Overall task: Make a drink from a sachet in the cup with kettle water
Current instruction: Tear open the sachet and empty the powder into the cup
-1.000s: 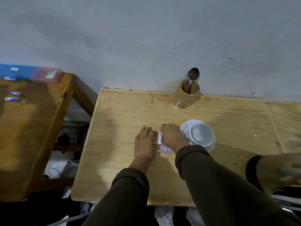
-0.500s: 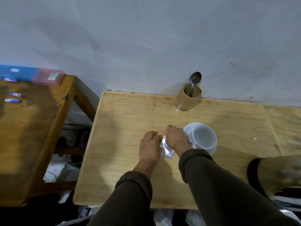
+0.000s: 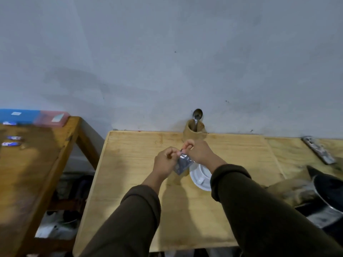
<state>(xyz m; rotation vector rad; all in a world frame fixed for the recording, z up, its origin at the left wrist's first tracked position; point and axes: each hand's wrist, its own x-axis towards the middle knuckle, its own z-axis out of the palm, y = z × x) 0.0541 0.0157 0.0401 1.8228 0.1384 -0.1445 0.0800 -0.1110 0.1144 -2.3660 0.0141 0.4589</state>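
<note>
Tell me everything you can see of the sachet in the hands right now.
The small silvery foil sachet is a flat, shiny, roughly rectangular packet with dark print too blurred to read. It is held up off the light wooden table, tilted, just left of the white ceramic cup. The left hand pinches its upper left edge; the right hand pinches its top corner, as if about to tear it. Whether it is already open cannot be told.

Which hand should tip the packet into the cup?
Probably the right hand. It pinches the sachet at its top corner and sits right over the white cup. The left hand grips the sachet's other side, farther from the cup.
</note>
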